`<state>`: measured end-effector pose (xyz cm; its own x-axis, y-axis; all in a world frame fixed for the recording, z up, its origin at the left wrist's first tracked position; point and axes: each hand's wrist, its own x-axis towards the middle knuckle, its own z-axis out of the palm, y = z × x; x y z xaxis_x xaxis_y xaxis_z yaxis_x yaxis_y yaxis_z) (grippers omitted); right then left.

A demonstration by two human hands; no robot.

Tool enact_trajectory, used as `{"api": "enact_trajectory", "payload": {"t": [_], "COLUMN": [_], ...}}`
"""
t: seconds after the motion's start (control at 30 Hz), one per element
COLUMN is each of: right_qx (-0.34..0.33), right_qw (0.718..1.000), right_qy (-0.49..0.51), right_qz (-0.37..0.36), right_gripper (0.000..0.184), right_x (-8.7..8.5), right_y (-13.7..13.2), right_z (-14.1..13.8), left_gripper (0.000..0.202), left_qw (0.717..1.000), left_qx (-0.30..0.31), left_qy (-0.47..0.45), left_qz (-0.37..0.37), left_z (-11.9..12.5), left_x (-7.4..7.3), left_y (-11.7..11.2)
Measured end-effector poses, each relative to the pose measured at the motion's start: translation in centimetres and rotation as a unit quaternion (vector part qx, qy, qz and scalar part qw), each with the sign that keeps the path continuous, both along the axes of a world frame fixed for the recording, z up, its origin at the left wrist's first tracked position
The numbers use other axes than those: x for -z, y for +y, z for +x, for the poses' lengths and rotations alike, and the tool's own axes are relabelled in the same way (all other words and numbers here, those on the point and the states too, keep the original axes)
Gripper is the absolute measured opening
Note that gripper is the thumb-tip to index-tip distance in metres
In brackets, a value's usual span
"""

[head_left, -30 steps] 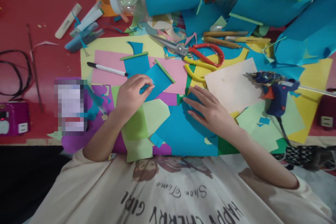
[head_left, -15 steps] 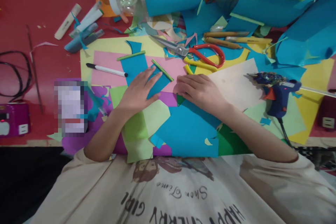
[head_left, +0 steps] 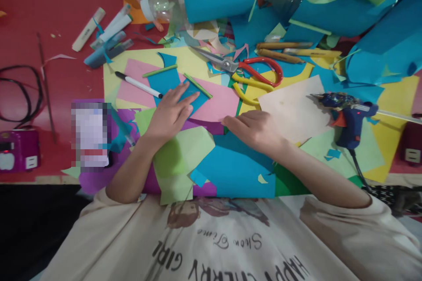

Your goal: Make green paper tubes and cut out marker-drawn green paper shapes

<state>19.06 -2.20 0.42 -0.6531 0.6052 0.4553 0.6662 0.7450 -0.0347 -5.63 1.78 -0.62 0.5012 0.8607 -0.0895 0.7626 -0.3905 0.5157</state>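
Note:
My left hand (head_left: 169, 112) lies flat with its fingers stretched out on a small blue paper piece (head_left: 194, 96), pressing it onto the pink sheet (head_left: 217, 101). A thin green paper stick (head_left: 198, 85) runs along that blue piece's far edge. A second green stick (head_left: 160, 70) lies just beyond, by another blue rectangle (head_left: 163, 81). My right hand (head_left: 253, 129) rests palm down, fingers together and pointing left, on the edge of the pink sheet above a large blue sheet (head_left: 237, 167). It holds nothing that I can see.
A black-capped white pen (head_left: 138, 84) lies left of my left hand. Red-handled scissors (head_left: 244, 66) and yellow-handled ones (head_left: 247, 90) lie beyond my right hand. A blue glue gun (head_left: 346, 114) sits at right. Rolled blue and green paper, bottles and markers crowd the far side.
My left hand went from pinching the blue piece to lying flat on it and pushed it a little away. My right hand moved left and up onto the pink sheet's edge.

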Motion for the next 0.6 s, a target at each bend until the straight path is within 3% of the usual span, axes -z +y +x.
{"api": "enact_trajectory", "payload": {"t": [0.23,0.4,0.6], "right_qx": [-0.011,0.015,0.058], "right_qw": [0.997,0.985,0.975], "right_qy": [0.066,0.135,0.188], "right_qz": [-0.049,-0.106,-0.106], "right_gripper": [0.021,0.013,0.011], "right_x": [-0.8,-1.5,-2.5], "right_y": [-3.3,-5.9,-8.1], "right_z": [-0.8,-0.6,0.7], "left_gripper": [0.058,0.052,0.053], "left_qw": [1.0,0.999,0.998], "left_qx": [-0.004,0.01,0.019], "left_qy": [0.001,0.027,0.049], "left_qz": [0.009,0.03,0.034], "left_z": [-0.8,-1.0,-1.0], "left_x": [0.4,1.0,1.3], "left_y": [0.2,0.4,0.5]}}
